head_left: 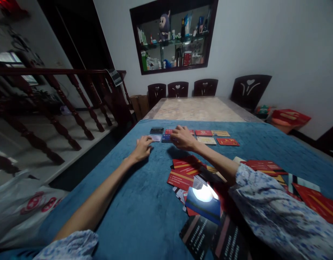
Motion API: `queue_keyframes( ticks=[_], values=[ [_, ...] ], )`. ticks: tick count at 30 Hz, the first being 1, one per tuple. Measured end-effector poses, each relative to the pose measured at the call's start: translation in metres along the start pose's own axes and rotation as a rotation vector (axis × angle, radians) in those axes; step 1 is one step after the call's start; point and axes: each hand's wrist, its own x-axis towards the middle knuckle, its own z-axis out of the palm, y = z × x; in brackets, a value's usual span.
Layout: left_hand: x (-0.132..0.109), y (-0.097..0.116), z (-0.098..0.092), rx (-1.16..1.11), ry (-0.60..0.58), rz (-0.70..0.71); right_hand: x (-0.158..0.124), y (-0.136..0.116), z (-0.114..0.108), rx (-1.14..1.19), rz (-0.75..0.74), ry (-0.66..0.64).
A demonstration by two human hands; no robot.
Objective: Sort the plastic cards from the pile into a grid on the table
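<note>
Both my arms reach across a blue cloth [144,202] toward two short rows of cards laid face up. My left hand [141,147] rests with curled fingers on a pale card [156,138]. My right hand [183,137] lies palm down, fingers bent, over a blue card [166,138] and a red card beside it. A black card [157,130] lies just beyond my left hand. To the right lie more cards: red [203,133], yellow [220,133], cream [206,140], red [228,142].
A loose pile of red, blue and black cards [195,180] lies under my right forearm, with more red cards [312,200] at the right. Bare tabletop [196,108] and several dark chairs [178,89] stand beyond. A stair railing [60,104] runs on the left.
</note>
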Motion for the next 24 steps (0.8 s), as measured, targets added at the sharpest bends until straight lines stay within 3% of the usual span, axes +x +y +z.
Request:
queue_keyframes(
  ticks=[13,18,24],
  values=[
    [-0.01,0.06,0.008,-0.087,0.011,0.091,-0.067,0.022,0.006,0.119,-0.076,0.178],
    [-0.012,0.091,0.008,-0.163,-0.036,0.102,-0.084,0.029,0.008,0.254,-0.151,0.153],
    [-0.019,0.118,0.014,-0.226,-0.081,0.127,-0.091,0.022,0.005,0.368,-0.139,0.09]
  ],
)
